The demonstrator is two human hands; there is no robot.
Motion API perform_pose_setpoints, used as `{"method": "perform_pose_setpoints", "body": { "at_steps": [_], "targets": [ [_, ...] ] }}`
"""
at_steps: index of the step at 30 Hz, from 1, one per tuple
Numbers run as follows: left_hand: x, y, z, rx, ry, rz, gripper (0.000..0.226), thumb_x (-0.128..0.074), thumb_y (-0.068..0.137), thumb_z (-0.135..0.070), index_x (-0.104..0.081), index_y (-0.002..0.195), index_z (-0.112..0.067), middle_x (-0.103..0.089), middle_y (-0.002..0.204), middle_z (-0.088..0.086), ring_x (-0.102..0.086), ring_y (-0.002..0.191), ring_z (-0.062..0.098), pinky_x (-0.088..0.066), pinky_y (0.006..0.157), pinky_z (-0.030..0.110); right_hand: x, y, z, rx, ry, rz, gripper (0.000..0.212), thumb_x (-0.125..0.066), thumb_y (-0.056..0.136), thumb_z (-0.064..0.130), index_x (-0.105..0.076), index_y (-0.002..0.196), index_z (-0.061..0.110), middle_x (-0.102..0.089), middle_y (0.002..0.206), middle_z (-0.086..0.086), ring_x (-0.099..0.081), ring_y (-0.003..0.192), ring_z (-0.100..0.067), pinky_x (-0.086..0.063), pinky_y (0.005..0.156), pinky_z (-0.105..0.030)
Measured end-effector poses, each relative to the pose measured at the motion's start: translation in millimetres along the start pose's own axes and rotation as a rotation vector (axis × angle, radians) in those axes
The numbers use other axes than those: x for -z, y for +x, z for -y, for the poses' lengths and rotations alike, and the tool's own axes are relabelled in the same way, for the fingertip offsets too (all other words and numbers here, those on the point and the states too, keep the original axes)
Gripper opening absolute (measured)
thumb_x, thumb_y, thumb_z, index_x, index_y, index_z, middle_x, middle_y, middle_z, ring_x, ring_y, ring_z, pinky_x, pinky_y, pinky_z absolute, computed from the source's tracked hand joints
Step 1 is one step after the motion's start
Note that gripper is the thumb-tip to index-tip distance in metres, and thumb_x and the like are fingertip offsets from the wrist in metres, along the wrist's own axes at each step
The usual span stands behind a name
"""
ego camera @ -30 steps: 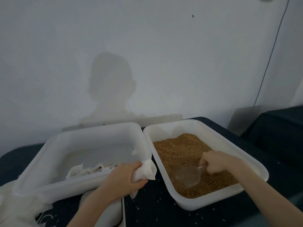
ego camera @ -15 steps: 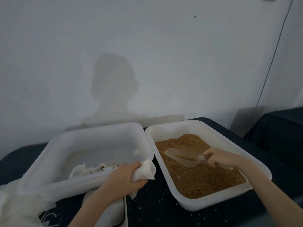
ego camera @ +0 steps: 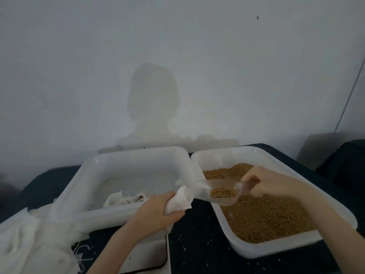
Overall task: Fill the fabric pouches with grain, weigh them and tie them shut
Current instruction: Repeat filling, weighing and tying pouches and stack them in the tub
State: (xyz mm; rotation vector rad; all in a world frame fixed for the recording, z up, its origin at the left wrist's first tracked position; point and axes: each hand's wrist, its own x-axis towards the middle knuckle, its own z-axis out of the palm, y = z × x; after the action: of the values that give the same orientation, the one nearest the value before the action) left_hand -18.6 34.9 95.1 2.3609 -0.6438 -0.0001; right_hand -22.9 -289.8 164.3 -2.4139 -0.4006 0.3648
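My left hand (ego camera: 156,211) grips a white fabric pouch (ego camera: 180,200) between the two trays, its mouth turned to the right. My right hand (ego camera: 264,182) holds the handle of a clear plastic scoop (ego camera: 215,191). The scoop's tip reaches the pouch's mouth, and a small heap of brown grain (ego camera: 222,192) lies in its bowl. Under the scoop, the right-hand white tray (ego camera: 276,249) holds a bed of the same grain (ego camera: 262,216). Several empty pouches (ego camera: 126,199) lie in the left-hand white tray (ego camera: 98,216).
A white scale (ego camera: 146,256) sits beneath my left forearm at the table's front. A heap of white fabric (ego camera: 29,244) lies at the front left. Loose grains dot the dark tablecloth (ego camera: 197,244). A grey wall stands close behind the trays.
My right hand lifted the scoop out of the grain and swung it left to the pouch's mouth. My left hand tipped the pouch up towards it.
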Motion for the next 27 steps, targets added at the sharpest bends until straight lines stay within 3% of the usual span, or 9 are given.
{"method": "perform_pose_setpoints", "body": {
  "at_steps": [5, 8, 10, 16, 19, 22, 25, 27],
  "targets": [
    [4.9, -3.0, -5.9, -0.039, 0.078, -0.017, 0.027, -0.062, 0.081, -0.054, -0.055, 0.097, -0.033, -0.064, 0.084, -0.011, -0.060, 0.076, 0.004, -0.051, 0.072, 0.029, -2.7, 2.3, 12.3, -0.008, -0.021, 0.040, 0.039, -0.052, 0.071, -0.008, -0.076, 0.079, 0.022, -0.044, 0.052, 0.009, -0.037, 0.048, -0.003, -0.031, 0.049, -0.015],
    [6.3, -3.8, -7.0, -0.033, 0.113, -0.015, 0.025, -0.061, 0.081, -0.057, -0.050, 0.094, -0.038, -0.063, 0.082, -0.012, -0.059, 0.075, 0.003, -0.048, 0.069, 0.023, -4.6, 2.6, 14.1, -0.006, -0.027, 0.039, 0.034, -0.051, 0.071, -0.006, -0.075, 0.078, 0.018, -0.042, 0.051, 0.008, -0.034, 0.046, -0.005, -0.029, 0.046, -0.015],
    [6.0, -3.6, -7.8, -0.033, 0.128, -0.007, 0.028, -0.059, 0.081, -0.060, -0.050, 0.095, -0.038, -0.063, 0.082, -0.012, -0.059, 0.076, 0.003, -0.048, 0.071, 0.025, -6.3, 3.6, 15.2, -0.013, -0.044, 0.036, 0.038, -0.052, 0.071, -0.004, -0.075, 0.076, 0.025, -0.043, 0.052, 0.010, -0.035, 0.047, -0.005, -0.029, 0.048, -0.016],
    [-2.3, -1.1, -9.9, -0.057, 0.161, 0.008, 0.057, -0.054, 0.078, -0.067, -0.033, 0.127, -0.048, -0.060, 0.097, -0.014, -0.056, 0.087, 0.004, -0.045, 0.082, 0.027, -14.9, 9.6, 19.7, -0.063, -0.078, 0.031, 0.036, -0.053, 0.070, -0.001, -0.075, 0.082, 0.025, -0.049, 0.053, 0.012, -0.040, 0.049, -0.005, -0.032, 0.051, -0.021],
    [-6.2, 0.0, -8.4, -0.057, 0.192, -0.016, 0.064, -0.054, 0.080, -0.066, -0.037, 0.135, -0.040, -0.055, 0.116, -0.017, -0.049, 0.103, 0.001, -0.039, 0.093, 0.023, -20.0, 11.6, 23.4, -0.070, -0.109, 0.041, 0.037, -0.052, 0.068, 0.003, -0.074, 0.076, 0.032, -0.049, 0.056, 0.008, -0.040, 0.053, -0.010, -0.031, 0.052, -0.025],
    [-9.9, -0.8, -6.3, -0.074, 0.215, -0.029, 0.067, -0.055, 0.082, -0.063, -0.036, 0.139, -0.036, -0.047, 0.130, -0.019, -0.040, 0.112, -0.002, -0.031, 0.101, 0.021, -24.9, 14.2, 27.6, -0.111, -0.204, 0.026, 0.036, -0.053, 0.067, 0.006, -0.073, 0.080, 0.033, -0.055, 0.061, 0.006, -0.045, 0.055, -0.011, -0.035, 0.054, -0.028],
    [-15.4, -2.7, -5.0, -0.034, 0.144, -0.037, 0.068, -0.058, 0.079, -0.062, -0.032, 0.138, -0.041, -0.047, 0.127, -0.017, -0.040, 0.112, 0.002, -0.032, 0.095, 0.021, -25.7, 15.8, 33.5, -0.131, -0.331, -0.035, 0.031, -0.058, 0.066, 0.015, -0.067, 0.070, 0.044, -0.066, 0.069, 0.007, -0.059, 0.060, -0.016, -0.049, 0.056, -0.032],
    [-20.4, -2.7, -4.9, -0.019, 0.151, -0.047, 0.069, -0.061, 0.078, -0.061, -0.031, 0.137, -0.042, -0.045, 0.124, -0.016, -0.040, 0.112, 0.004, -0.031, 0.091, 0.021, -26.5, 17.0, 39.2, -0.124, -0.442, -0.097, 0.021, -0.059, 0.064, 0.022, -0.066, 0.070, 0.041, -0.067, 0.072, 0.007, -0.064, 0.065, -0.013, -0.054, 0.061, -0.030]
  ]
}}
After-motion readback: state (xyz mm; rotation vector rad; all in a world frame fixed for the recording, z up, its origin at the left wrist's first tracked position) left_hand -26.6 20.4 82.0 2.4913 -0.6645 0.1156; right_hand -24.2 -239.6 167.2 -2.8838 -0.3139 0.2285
